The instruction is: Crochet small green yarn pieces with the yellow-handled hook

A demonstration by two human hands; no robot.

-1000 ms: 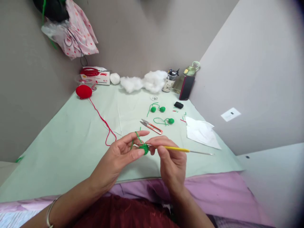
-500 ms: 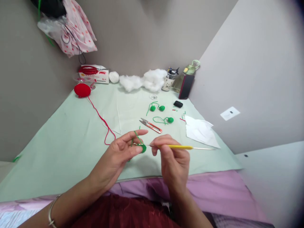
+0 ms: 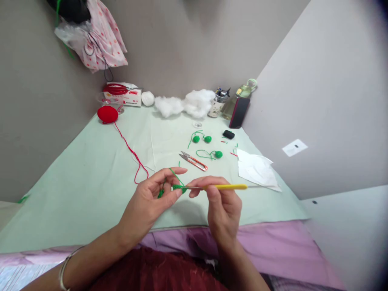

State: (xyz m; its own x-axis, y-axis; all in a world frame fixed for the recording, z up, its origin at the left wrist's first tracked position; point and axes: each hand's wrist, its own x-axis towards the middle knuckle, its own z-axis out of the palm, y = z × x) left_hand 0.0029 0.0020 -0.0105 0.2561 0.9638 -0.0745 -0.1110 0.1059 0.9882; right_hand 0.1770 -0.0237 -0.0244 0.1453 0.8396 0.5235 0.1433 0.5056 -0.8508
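We look down at a pale green counter, where two bare hands work close together at the near edge. In the left hand, the fingers pinch a small green crochet piece narrowly between thumb and fingertips, the index finger stretched out with green yarn running over it. The fingers of the right hand close around a yellow-handled crochet hook, pen-fashion. Compared with a second ago, the piece has tipped from a rounded face to nearly edge-on, and the handle, which sloped down to the right, now lies almost level; we judge that this brings the hook to the upper edge, probably within a stitch, though the tip is too small to make out. Beyond the hands lie orange-handled thread snips and three green crocheted balls with trailing tails. As for writing, we find it only on the white box at the back left, under red-handled scissors: red and black print, too small for us to read. On the dark phone at the back right we see no brand.
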